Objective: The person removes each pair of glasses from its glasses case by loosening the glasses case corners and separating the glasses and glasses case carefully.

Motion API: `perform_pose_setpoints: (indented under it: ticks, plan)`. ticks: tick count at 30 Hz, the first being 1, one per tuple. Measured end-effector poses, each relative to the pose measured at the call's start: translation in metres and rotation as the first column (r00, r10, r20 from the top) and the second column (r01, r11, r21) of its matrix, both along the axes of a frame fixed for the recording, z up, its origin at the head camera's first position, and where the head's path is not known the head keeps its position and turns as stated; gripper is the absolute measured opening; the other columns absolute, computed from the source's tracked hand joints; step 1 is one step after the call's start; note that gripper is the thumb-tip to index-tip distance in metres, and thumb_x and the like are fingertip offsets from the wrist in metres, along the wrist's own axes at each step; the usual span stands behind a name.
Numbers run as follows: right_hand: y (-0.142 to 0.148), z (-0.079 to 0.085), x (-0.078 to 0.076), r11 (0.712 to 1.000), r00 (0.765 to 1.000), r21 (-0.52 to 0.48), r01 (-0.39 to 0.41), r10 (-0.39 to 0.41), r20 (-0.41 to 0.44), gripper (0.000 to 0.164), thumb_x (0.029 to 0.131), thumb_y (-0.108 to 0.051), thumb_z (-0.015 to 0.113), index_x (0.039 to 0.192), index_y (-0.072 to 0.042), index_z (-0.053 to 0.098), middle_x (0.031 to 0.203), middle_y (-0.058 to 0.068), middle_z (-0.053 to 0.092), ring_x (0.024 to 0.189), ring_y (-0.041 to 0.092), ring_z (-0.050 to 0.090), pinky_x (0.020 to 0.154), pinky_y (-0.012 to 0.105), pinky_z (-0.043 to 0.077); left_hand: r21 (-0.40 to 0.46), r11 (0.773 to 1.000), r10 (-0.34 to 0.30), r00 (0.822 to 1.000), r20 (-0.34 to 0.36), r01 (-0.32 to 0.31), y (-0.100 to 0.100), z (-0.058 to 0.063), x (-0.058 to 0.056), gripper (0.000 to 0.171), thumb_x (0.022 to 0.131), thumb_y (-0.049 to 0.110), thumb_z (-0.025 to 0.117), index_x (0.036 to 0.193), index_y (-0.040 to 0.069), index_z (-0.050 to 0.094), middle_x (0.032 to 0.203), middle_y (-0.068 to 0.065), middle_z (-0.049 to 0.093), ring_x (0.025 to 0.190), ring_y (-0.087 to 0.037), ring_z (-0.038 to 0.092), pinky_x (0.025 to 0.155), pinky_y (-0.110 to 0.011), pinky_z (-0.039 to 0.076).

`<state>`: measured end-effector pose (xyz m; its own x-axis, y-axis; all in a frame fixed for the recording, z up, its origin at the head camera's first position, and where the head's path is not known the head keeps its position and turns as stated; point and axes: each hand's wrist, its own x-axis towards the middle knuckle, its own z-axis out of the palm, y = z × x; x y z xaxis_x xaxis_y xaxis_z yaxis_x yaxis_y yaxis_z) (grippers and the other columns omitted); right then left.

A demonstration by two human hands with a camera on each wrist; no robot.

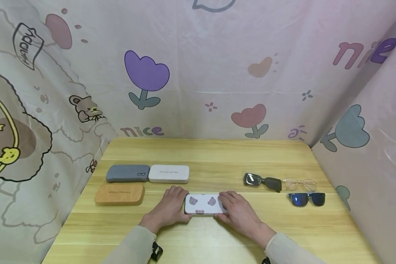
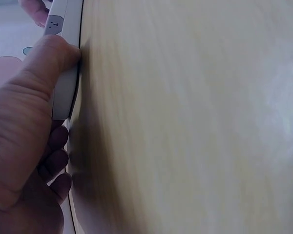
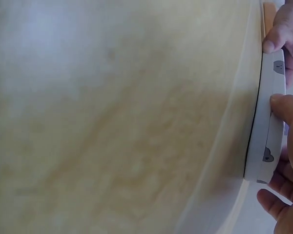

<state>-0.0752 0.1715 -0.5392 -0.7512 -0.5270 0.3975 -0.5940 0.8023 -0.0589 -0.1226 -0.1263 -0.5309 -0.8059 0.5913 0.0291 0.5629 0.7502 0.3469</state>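
A white glasses case point(image 1: 202, 204) printed with bear heads lies lid-up on the wooden table, its lid closed. My left hand point(image 1: 170, 207) grips its left end, with the thumb at the near edge and the fingers round the far side. At the other end my right hand point(image 1: 240, 213) holds the case, fingers over the top and far side. In the left wrist view the left thumb presses on the case's side point(image 2: 67, 92). The right wrist view shows the right thumb against the case's near edge point(image 3: 260, 131).
On the left lie a grey-blue case point(image 1: 128, 173), a plain white case point(image 1: 169, 173) and an orange-tan case point(image 1: 120, 194). To the right are black sunglasses point(image 1: 262, 181), thin-framed glasses point(image 1: 299, 184) and blue-lensed sunglasses point(image 1: 306, 199). Printed curtains point(image 1: 191, 121) enclose the table point(image 1: 198, 242).
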Motion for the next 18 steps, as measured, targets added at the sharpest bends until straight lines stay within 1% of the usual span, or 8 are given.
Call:
perform_pose_setpoints:
  ticks: [12,18]
  plan:
    - [0.0022,0.0009,-0.0030,0.999,1.000,0.033,-0.020,0.020,-0.012,0.062,0.087,-0.057,0.080,0.124,-0.008,0.071,0.126,0.008,0.074,0.119,0.026,0.068,0.105,0.041,0.054,-0.001,1.000,0.000,1.000,-0.006,0.000,0.0002,-0.0012,0.0003,0.074,0.074,0.047,0.086,0.127,0.002,0.062,0.122,-0.008,0.061,0.118,-0.028,0.051,0.109,-0.050,0.041]
    - [0.0028,-0.0006,-0.0046,0.999,0.999,0.030,-0.035,0.036,-0.021,0.062,0.088,-0.058,0.078,0.124,-0.008,0.071,0.125,0.008,0.074,0.119,0.025,0.068,0.105,0.041,0.053,-0.002,1.000,0.005,1.000,-0.012,-0.005,0.0002,-0.0034,0.0007,0.073,0.074,0.048,0.086,0.127,0.003,0.062,0.121,-0.007,0.061,0.117,-0.028,0.051,0.109,-0.050,0.041]
